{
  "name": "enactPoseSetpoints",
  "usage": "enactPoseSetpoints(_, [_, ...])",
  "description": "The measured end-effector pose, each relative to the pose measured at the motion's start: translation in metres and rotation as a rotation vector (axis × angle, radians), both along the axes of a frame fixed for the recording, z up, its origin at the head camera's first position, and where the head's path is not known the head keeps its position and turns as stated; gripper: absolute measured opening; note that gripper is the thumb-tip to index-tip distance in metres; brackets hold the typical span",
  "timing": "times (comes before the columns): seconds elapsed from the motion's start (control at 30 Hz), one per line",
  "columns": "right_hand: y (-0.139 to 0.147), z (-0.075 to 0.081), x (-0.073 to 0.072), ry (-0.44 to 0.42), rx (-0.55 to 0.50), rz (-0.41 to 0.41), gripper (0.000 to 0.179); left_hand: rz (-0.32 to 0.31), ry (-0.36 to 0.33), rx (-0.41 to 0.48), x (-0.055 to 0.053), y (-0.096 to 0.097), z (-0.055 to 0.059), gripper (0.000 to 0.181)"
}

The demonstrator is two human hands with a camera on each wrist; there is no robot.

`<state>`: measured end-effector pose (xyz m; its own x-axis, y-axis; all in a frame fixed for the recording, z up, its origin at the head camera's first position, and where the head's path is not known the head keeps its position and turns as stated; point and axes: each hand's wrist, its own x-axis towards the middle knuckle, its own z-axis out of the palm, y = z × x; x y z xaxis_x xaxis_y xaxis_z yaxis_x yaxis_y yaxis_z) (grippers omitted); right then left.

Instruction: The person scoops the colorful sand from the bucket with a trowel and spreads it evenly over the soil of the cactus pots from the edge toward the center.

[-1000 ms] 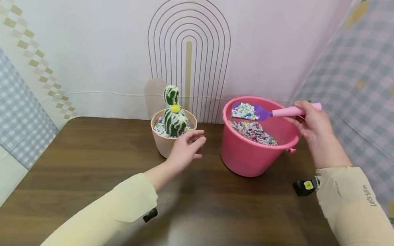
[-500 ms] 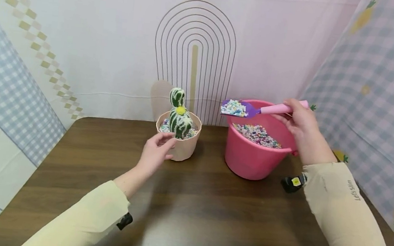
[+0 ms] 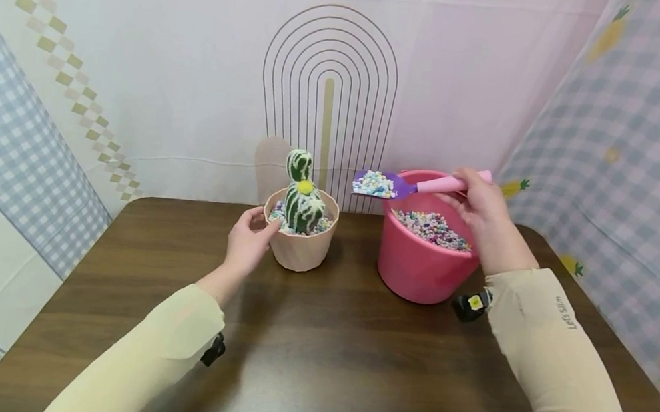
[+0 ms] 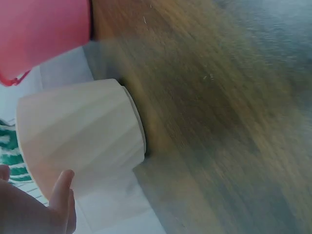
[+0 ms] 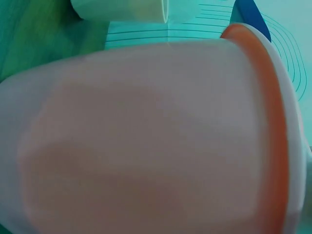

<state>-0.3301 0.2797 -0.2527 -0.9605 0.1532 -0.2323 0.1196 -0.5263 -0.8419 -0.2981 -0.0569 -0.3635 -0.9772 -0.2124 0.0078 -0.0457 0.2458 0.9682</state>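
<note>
My right hand (image 3: 483,212) grips the pink handle of a toy shovel (image 3: 442,185). Its purple blade, heaped with small pastel beads (image 3: 374,184), is level in the gap between bucket and pot, past the bucket's left rim. Below the handle stands a pink bucket (image 3: 419,276), partly filled with multicoloured beads (image 3: 433,230). With thumb and fingers at the rim, my left hand (image 3: 246,241) holds the left side of a beige plant pot (image 3: 300,255). A striped green cactus (image 3: 302,213) with a yellow flower stands in it, among beads. In the left wrist view, fingers (image 4: 61,195) lie against the pot wall.
Pot and bucket stand apart near the back of a dark wooden table (image 3: 337,368). A patterned cloth (image 3: 211,73) hangs directly behind them, and a checked cloth (image 3: 624,163) hangs on the right. The bucket (image 5: 146,136) fills most of the right wrist view.
My right hand has carried the loaded shovel leftward, from over the bucket to beyond its rim. My left hand has moved left, around the pot's front to its left rim.
</note>
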Motion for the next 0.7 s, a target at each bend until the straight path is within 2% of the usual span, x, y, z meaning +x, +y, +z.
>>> enactPoseSetpoints(0.2, [-0.007,-0.004,-0.001,-0.011,-0.021,0.029,0.015,0.043,0.008,-0.028,-0.014,0.006,-0.004,0.055])
enactPoseSetpoints(0.4, [-0.011,-0.005,-0.003,-0.016,-0.069,0.056,0.019,-0.015,-0.056,0.048,-0.024,-0.002,-0.002,0.049])
enactPoseSetpoints(0.57, [-0.014,-0.009,-0.005,0.006,-0.003,0.055,0.019,-0.055,-0.095,0.080,-0.031,-0.012,-0.003,0.049])
enactPoseSetpoints(0.7, [-0.016,-0.010,-0.005,0.016,0.027,0.058,0.020,-0.014,-0.082,0.110,-0.032,-0.011,-0.004,0.046])
